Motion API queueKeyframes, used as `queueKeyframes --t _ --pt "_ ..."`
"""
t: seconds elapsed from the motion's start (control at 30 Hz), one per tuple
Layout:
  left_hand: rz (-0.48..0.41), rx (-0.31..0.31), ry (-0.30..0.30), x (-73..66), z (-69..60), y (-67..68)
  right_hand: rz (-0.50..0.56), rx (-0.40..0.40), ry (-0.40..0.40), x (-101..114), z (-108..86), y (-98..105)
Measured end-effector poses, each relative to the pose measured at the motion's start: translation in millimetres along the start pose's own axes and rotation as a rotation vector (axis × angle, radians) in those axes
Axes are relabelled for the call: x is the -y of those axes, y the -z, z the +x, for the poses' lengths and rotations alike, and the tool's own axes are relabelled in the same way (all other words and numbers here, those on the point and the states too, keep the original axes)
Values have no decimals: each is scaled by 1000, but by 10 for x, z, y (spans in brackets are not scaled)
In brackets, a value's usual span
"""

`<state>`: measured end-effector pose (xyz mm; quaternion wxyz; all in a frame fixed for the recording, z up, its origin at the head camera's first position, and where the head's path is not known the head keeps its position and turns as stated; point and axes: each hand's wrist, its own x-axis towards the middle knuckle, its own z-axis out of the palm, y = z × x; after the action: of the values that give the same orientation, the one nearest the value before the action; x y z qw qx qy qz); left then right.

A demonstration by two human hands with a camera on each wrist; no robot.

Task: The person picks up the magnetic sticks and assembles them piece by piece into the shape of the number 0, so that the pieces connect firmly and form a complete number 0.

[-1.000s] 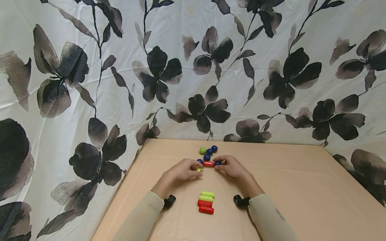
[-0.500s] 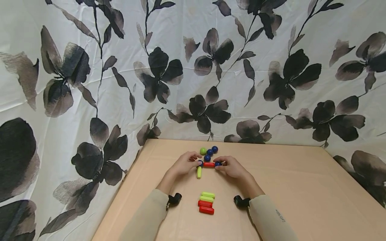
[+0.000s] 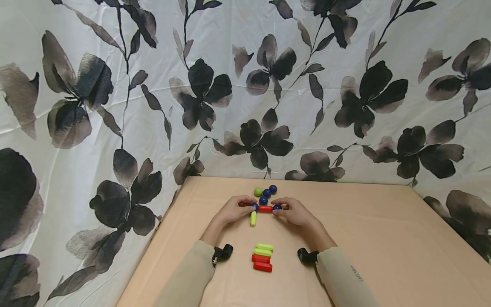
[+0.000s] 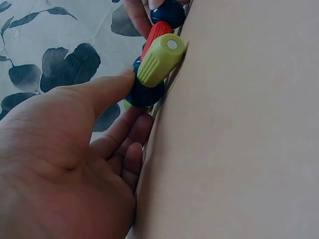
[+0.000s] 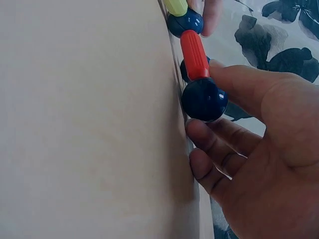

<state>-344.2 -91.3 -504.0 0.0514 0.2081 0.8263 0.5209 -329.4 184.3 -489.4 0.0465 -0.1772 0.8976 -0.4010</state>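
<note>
A red rod (image 3: 265, 209) joins two blue balls, one at each end. From the left blue ball (image 3: 255, 207) a yellow-green rod (image 3: 253, 219) points back toward the person; its pale round end faces the left wrist view. My left hand (image 3: 232, 210) pinches that left ball between thumb and fingers. At the other end, my right hand (image 3: 296, 212) holds the right blue ball (image 5: 203, 99) between thumb and fingertips. The assembly is low over the tabletop; whether it touches cannot be told.
Just beyond the hands lie a green ball (image 3: 258, 192) and three loose blue balls (image 3: 266, 193). Nearer the person, between the forearms, two yellow-green rods (image 3: 264, 247) and two red rods (image 3: 262, 267) lie in a column on the table (image 3: 383, 238). A floral cloth (image 3: 215, 149) hangs behind.
My left hand has let go of the yellow-green rod, which is now uncovered, and has shifted slightly away from the person to pinch the left blue ball. The right hand stays put.
</note>
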Motion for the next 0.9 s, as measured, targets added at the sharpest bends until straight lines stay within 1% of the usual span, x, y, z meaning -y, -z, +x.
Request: queueKeyframes --t 0.1,0.23,0.43,0.5,0.57,0.63,0.7,0.8,0.9 --pt "-7 -7 8 -6 -8 -12 9 -15 -9 -12 -4 2" --pt "-15 -14 8 -14 -23 -29 29 -55 -16 5 -27 10" --pt "-13 -28 1 -19 -47 -40 18 -117 -14 105 -66 37" --pt "-19 -30 1 -18 -48 -40 19 -126 -9 140 -72 52" --pt "-27 -32 -1 -3 -45 -43 26 -120 21 168 -78 67" --pt "-24 -31 -1 8 -45 -45 37 -95 70 196 -85 82" --pt "-17 -31 2 12 -46 -46 44 -43 122 215 -90 94" --pt "-5 -27 8 8 -50 -44 81 78 155 246 -99 97" --pt "4 -28 15 8 -51 -42 101 210 151 249 -110 90"
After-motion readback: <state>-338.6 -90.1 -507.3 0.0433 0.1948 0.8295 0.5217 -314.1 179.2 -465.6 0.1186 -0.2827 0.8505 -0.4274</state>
